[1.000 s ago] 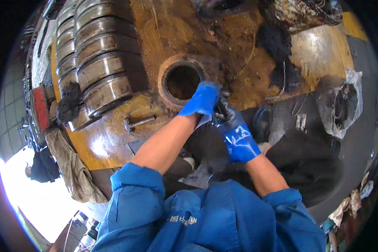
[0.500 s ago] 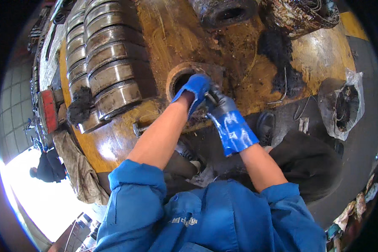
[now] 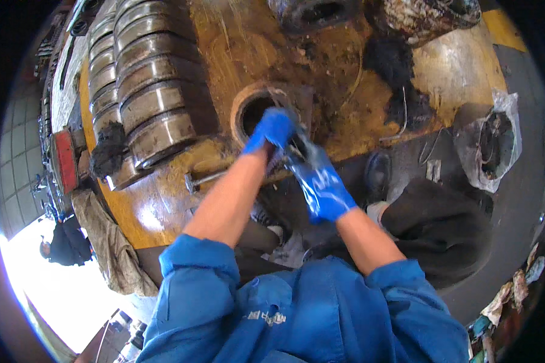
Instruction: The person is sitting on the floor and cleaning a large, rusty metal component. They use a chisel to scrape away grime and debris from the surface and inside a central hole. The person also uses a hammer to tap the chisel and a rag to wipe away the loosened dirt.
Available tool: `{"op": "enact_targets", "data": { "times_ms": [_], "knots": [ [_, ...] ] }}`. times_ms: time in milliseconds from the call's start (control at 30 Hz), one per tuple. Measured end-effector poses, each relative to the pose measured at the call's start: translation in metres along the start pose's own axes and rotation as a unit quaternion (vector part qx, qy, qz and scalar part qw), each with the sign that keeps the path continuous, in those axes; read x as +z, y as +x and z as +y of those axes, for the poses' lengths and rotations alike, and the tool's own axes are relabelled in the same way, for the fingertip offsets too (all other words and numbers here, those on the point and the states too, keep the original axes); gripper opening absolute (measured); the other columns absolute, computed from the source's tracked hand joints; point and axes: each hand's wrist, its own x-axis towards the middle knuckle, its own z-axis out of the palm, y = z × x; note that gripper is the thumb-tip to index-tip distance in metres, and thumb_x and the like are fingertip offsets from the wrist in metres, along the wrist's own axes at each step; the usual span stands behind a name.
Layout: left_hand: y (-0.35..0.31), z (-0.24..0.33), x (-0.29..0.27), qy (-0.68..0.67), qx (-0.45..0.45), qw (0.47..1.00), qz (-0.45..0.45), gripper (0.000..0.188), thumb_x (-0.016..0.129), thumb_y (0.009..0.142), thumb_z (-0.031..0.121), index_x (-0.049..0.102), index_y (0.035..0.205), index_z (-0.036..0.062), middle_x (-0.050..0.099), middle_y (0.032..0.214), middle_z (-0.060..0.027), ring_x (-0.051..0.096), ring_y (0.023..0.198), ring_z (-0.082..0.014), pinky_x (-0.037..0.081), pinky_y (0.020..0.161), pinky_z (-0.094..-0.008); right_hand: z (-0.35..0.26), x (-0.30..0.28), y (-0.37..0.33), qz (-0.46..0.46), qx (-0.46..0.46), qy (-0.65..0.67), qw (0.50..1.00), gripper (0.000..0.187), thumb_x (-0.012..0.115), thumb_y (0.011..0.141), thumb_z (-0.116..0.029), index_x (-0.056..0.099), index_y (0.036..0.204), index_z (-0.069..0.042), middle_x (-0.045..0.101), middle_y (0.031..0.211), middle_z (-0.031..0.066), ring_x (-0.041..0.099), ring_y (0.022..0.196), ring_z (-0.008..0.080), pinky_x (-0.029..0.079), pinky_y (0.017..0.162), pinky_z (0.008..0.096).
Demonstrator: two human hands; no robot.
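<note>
Both hands wear blue gloves, blackened at the right fingers. My left hand (image 3: 272, 129) is curled over the near right rim of a hollow round metal part (image 3: 241, 115) with a flat flange, lying on the bench. Its fingertips are hidden. My right hand (image 3: 321, 184) is closed just right of the left one, its dark fingers close against it and smeared by motion. Whatever lies between the two hands cannot be made out. A hammer (image 3: 209, 177) lies left of the hands by the bench's front edge, partly behind my left forearm.
Rows of shiny metal rings (image 3: 157, 100) stand at the left, with a black rag (image 3: 108, 151) and a red-faced block (image 3: 65, 162) nearby. At the back are a dark cylinder (image 3: 318, 15) and a grimy container (image 3: 430, 24). A bent rod (image 3: 404, 115) and plastic-wrapped part (image 3: 496, 145) are right.
The whole view has shifted a little, so the bench things sit farther left and higher. Both hands stay together at the round part, the right one slightly nearer me. More of the hammer shows.
</note>
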Motion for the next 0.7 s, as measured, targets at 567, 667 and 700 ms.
{"op": "enact_targets", "data": {
  "times_ms": [567, 667, 700],
  "knots": [
    [0.016, 0.044, -0.02, 0.129, 0.052, 0.985, -0.104, 0.02, 0.065, 0.086, 0.014, 0.076, 0.1, 0.0068, 0.075, 0.099, -0.0145, 0.072, 0.087, -0.0353, 0.058, 0.072, -0.0392, 0.007, -0.019, -0.004, 0.054, 0.031, -0.035, 0.997, 0.056, 0.067, 0.091, 0.002, 0.052, 0.145, -0.005, 0.062, 0.135, 0.0047, 0.058, 0.118, 0.0138, 0.047, 0.101, 0.0296],
    [-0.013, 0.052, 0.051, -0.03, -0.061, 0.996, -0.055, 0.019, 0.066, 0.083, 0.015, 0.079, 0.097, 0.0129, 0.075, 0.1, -0.0143, 0.072, 0.093, -0.0346, 0.059, 0.076, -0.0421, 0.032, -0.04, -0.035, -0.002, -0.107, -0.245, 0.964, 0.059, 0.07, 0.091, -0.002, 0.05, 0.146, -0.004, 0.062, 0.134, 0.0056, 0.057, 0.12, 0.0151, 0.045, 0.105, 0.0315],
    [0.001, 0.074, 0.023, 0.056, 0.003, 0.991, -0.124, 0.018, 0.065, 0.085, 0.014, 0.079, 0.097, 0.0124, 0.075, 0.098, -0.015, 0.072, 0.093, -0.0332, 0.059, 0.077, -0.0407, 0.039, -0.052, -0.034, 0.002, -0.114, -0.219, 0.969, 0.059, 0.069, 0.091, -0.001, 0.049, 0.147, -0.003, 0.061, 0.136, 0.0066, 0.056, 0.122, 0.0153, 0.044, 0.106, 0.0317]
  ]
}}
